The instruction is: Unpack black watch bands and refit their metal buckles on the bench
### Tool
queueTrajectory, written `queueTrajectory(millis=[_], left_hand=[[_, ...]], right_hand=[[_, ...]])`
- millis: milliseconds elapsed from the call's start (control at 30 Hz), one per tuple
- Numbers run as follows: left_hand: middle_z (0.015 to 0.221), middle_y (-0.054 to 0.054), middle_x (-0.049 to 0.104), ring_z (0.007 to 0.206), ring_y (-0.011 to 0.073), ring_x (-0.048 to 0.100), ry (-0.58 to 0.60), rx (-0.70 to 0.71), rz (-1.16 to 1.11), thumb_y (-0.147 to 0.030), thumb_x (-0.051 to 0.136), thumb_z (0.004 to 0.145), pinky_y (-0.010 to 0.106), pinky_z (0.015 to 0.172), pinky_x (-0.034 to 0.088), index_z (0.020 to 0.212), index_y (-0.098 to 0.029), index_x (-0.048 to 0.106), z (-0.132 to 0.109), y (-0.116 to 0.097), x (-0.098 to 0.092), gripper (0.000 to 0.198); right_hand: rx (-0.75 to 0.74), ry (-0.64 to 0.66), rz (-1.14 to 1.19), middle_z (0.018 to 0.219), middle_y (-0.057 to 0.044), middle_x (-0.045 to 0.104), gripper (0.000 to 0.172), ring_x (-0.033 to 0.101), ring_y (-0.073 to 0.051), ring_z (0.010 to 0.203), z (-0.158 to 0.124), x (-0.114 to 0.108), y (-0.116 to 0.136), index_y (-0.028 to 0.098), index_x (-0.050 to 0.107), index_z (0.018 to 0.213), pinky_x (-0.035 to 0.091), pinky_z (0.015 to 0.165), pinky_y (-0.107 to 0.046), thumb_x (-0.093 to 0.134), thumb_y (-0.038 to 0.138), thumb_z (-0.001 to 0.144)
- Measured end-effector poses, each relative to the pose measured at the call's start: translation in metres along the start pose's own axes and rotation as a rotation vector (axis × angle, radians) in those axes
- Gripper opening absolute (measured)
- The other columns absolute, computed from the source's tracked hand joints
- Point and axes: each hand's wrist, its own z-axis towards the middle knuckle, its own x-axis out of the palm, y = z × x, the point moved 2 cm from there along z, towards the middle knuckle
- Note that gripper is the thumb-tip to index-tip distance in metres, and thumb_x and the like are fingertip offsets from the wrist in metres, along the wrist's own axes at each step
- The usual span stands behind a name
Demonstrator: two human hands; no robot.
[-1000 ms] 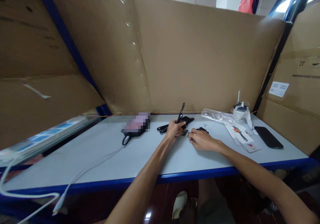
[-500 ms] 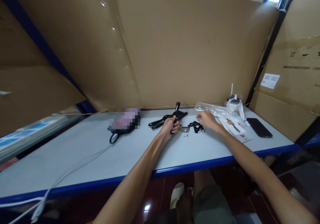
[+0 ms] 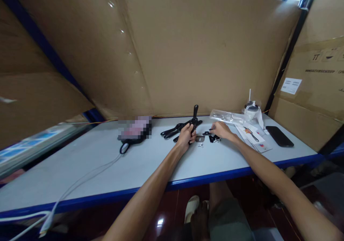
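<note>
My left hand (image 3: 186,137) is wrapped round a black tool with a long glossy handle (image 3: 196,111), which sticks up out of the fist. Behind and left of it lie several similar black handles (image 3: 170,131) on the table. The fingers of my right hand (image 3: 221,130) are pinched over a small black part (image 3: 206,133), whose edge shows at the fingertips. More small black pieces (image 3: 214,139) rest just under this hand. A small grey plate (image 3: 200,139) and some tiny silvery pieces (image 3: 200,145) lie between the hands.
On the right are a clear plastic package (image 3: 225,117), printed cards (image 3: 252,135), a phone (image 3: 279,136) and a white-and-grey object in a bag (image 3: 251,110). A dark pouch with a loop (image 3: 134,137) and a white cable (image 3: 88,170) are left. Cardboard (image 3: 201,54) walls the back.
The black tool in my left hand has moved slightly right and up, tilting more to the right. My right hand has come down to the small black parts with its fingertips at one.
</note>
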Motion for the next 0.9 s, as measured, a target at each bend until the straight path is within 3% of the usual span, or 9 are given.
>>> queueTrajectory(millis=[167, 333, 467, 600, 733, 900], left_hand=[[0.051, -0.01, 0.038, 0.035, 0.0041, 0.026, -0.054, -0.016, -0.002, -0.042, 0.063, 0.096, 0.016, 0.036, 0.015, 0.085, -0.02, 0.047, 0.002, 0.003, -0.001, 0.029], [0.05, -0.01, 0.038, 0.035, 0.0045, 0.027, -0.057, -0.044, -0.011, -0.041, 0.062, 0.097, 0.016, 0.036, 0.015, 0.085, -0.019, 0.049, 0.003, 0.005, -0.002, 0.028], [0.05, -0.009, 0.039, 0.035, 0.0045, 0.028, -0.068, -0.053, -0.041, -0.038, 0.06, 0.098, 0.016, 0.035, 0.016, 0.084, -0.018, 0.05, 0.002, 0.003, -0.001, 0.027], [0.051, -0.009, 0.038, 0.034, 0.0043, 0.026, -0.12, -0.058, -0.102, -0.033, 0.05, 0.103, 0.016, 0.035, 0.015, 0.083, -0.018, 0.05, 0.0, -0.001, 0.002, 0.025], [0.05, -0.009, 0.035, 0.034, 0.0045, 0.024, -0.182, -0.088, -0.165, -0.027, 0.035, 0.107, 0.016, 0.036, 0.014, 0.083, -0.018, 0.049, 0.0, -0.005, 0.003, 0.029], [0.05, -0.009, 0.033, 0.034, 0.0046, 0.023, -0.206, -0.094, -0.198, -0.03, 0.034, 0.107, 0.017, 0.037, 0.013, 0.083, -0.019, 0.047, 0.003, -0.004, 0.002, 0.03]], right_hand=[[-0.07, -0.095, -0.129, 0.111, -0.014, 0.078, 0.028, 0.071, -0.024, 0.102, -0.006, -0.002, 0.006, 0.017, 0.079, 0.104, 0.045, 0.081, -0.027, 0.052, 0.015, 0.097], [-0.088, -0.16, -0.135, 0.12, -0.015, 0.075, 0.027, 0.069, -0.026, 0.107, -0.006, -0.006, 0.004, 0.017, 0.08, 0.106, 0.047, 0.084, -0.03, 0.053, 0.019, 0.099], [-0.097, -0.135, -0.151, 0.114, -0.016, 0.076, 0.025, 0.068, -0.027, 0.108, -0.009, -0.008, 0.007, 0.016, 0.081, 0.103, 0.047, 0.087, -0.032, 0.057, 0.017, 0.097], [-0.212, -0.125, -0.049, 0.114, -0.013, 0.074, 0.023, 0.064, -0.026, 0.113, -0.016, -0.004, 0.022, 0.018, 0.079, 0.11, 0.046, 0.092, -0.032, 0.065, 0.03, 0.097], [-0.364, -0.076, -0.009, 0.121, -0.013, 0.071, 0.035, 0.06, -0.027, 0.119, -0.021, 0.007, 0.04, 0.017, 0.076, 0.119, 0.044, 0.099, -0.036, 0.074, 0.039, 0.092], [-0.359, -0.023, -0.059, 0.118, -0.015, 0.072, 0.047, 0.061, -0.031, 0.116, -0.024, 0.012, 0.054, 0.015, 0.071, 0.125, 0.045, 0.094, -0.037, 0.078, 0.043, 0.088]])
